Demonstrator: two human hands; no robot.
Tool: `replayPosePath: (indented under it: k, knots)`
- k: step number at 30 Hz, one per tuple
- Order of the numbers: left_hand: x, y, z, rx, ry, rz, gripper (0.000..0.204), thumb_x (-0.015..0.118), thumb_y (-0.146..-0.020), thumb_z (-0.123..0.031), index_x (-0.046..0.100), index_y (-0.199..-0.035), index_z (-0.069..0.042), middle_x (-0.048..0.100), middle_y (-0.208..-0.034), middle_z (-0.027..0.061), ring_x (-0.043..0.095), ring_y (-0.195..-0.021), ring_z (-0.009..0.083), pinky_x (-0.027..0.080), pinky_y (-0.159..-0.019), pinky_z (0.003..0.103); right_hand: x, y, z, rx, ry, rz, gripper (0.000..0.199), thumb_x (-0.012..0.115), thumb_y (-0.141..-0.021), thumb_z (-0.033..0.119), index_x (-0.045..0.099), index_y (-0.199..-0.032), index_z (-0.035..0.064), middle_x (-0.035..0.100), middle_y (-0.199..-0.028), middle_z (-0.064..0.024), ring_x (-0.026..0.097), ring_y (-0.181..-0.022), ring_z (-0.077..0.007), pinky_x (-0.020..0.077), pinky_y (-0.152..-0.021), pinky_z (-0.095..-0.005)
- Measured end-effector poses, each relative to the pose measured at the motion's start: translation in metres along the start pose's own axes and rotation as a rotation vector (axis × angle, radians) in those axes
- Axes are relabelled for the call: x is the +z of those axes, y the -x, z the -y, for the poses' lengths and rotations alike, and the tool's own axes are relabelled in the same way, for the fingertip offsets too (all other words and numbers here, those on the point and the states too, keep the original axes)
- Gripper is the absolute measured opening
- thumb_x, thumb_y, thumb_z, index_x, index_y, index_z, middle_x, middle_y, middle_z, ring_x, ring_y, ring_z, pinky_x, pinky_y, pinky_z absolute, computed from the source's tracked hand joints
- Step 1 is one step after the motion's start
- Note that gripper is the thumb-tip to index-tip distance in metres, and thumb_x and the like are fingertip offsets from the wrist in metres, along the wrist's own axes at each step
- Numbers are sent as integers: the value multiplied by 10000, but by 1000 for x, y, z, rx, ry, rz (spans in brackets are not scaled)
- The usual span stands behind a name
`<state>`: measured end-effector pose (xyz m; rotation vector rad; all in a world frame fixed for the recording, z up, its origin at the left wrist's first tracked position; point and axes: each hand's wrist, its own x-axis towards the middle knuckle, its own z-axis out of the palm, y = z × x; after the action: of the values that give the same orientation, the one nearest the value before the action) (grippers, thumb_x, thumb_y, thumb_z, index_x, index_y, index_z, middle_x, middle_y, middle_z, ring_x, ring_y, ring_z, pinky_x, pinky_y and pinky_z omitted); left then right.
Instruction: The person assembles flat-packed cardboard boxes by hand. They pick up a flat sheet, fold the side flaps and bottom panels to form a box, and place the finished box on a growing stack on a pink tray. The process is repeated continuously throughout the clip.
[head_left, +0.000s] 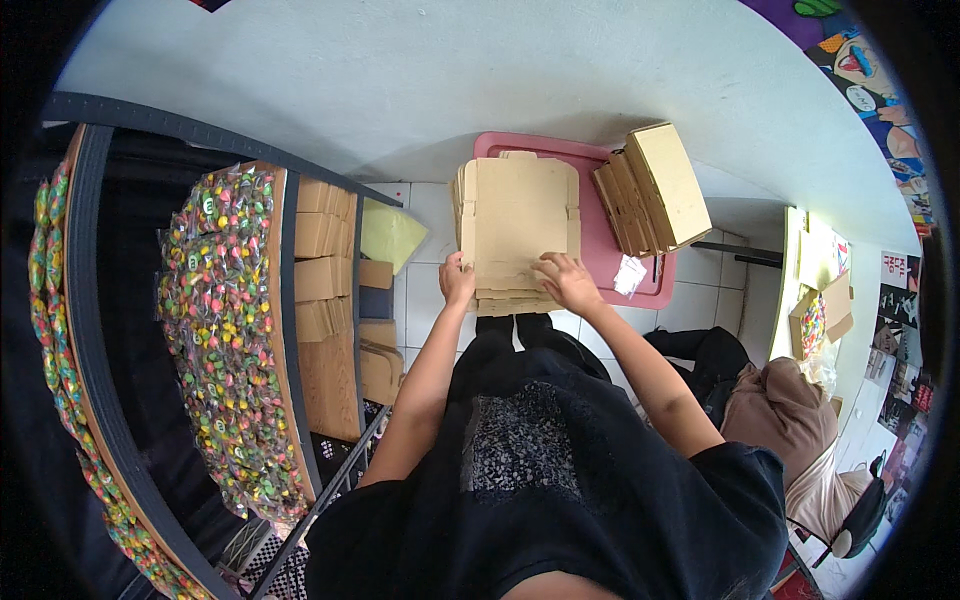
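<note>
A stack of flat, unfolded cardboard boxes (pixel 521 208) lies in front of me on a pink tray-like table (pixel 592 200). Its near end sticks out past the table's edge, toward my legs. My left hand (pixel 456 281) is closed at the near left edge of the top flat box, with part of its fingers hidden along the side. On the near right part of that box rests my right hand (pixel 568 283), its fingers apart and slightly bent over the cardboard.
Folded cardboard boxes (pixel 668 188) stand at the table's right, with small white packets (pixel 628 275) nearby. Left is a rack (pixel 290 330) holding bagged colourful candies (pixel 222 340) and brown boxes (pixel 322 270). A person in brown (pixel 775 405) sits at right beside an open candy box (pixel 815 318).
</note>
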<state>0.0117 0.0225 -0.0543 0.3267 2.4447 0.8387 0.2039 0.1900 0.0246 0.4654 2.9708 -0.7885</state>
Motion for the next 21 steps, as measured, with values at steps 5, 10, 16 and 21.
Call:
replayPosePath:
  k: [5, 10, 16, 21]
  knots:
    - [-8, -4, 2, 71, 38, 20, 260, 611, -790, -94, 674, -1042, -111, 684, -951, 109, 641, -910, 283, 493, -811, 379, 49, -1, 2, 100, -17, 147, 409, 632, -853, 275, 558, -1246, 191, 489, -1284, -53, 475, -1184, -273, 416, -958, -448]
    - [-14, 0, -3, 98, 7, 90, 279, 589, -776, -58, 717, -999, -164, 703, -932, 111, 660, -889, 290, 505, -788, 371, 53, -5, 6, 116, 67, 162, 385, 627, -850, 324, 554, -1208, 202, 492, -1241, -47, 461, -1194, -250, 436, -921, -495]
    - [-23, -14, 16, 365, -98, 217, 253, 626, -786, -44, 716, -1003, -140, 706, -854, 125, 682, -790, 273, 526, -716, 352, 46, -18, 13, 8, 235, 200, 275, 602, -836, 260, 572, -1076, 130, 532, -1120, -63, 532, -1098, -252, 490, -850, -441]
    - [-42, -23, 13, 394, 21, 262, 156, 727, -745, -94, 736, -900, -107, 698, -825, 124, 679, -747, 251, 528, -693, 352, 40, -16, 7, -63, 204, 172, 257, 581, -780, 137, 563, -1029, 81, 576, -1037, -75, 600, -998, -263, 546, -754, -373]
